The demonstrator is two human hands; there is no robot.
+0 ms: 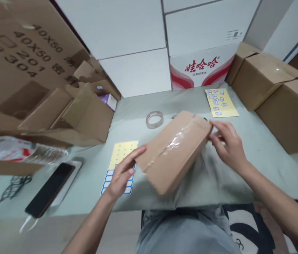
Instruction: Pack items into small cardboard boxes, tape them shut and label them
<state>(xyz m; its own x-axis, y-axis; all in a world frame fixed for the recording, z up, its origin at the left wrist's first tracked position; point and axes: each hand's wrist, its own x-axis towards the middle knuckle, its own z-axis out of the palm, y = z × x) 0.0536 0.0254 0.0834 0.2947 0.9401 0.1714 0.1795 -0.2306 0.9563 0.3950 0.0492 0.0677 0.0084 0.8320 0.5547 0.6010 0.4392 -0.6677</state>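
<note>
A small brown cardboard box (177,148), its top seam covered with clear shiny tape, is tilted between my hands above the table's front part. My left hand (121,174) touches the box's left corner with its fingertips, fingers stretched and thumb apart. At the opposite end, my right hand (226,143) pinches the far right corner between thumb and fingers. Under my left hand lies a sticker sheet (124,151) with yellow and blue-edged labels, partly covered. Behind the box rests a roll of clear tape (154,120). Small dark items behind the box are mostly hidden.
Open cartons (85,116) stand at the left, with a plastic bottle (22,150) and a phone (50,190) in front. Closed brown boxes (275,88) line the right side. A yellow sticker sheet (229,104) lies near the white cartons (135,76) at the back.
</note>
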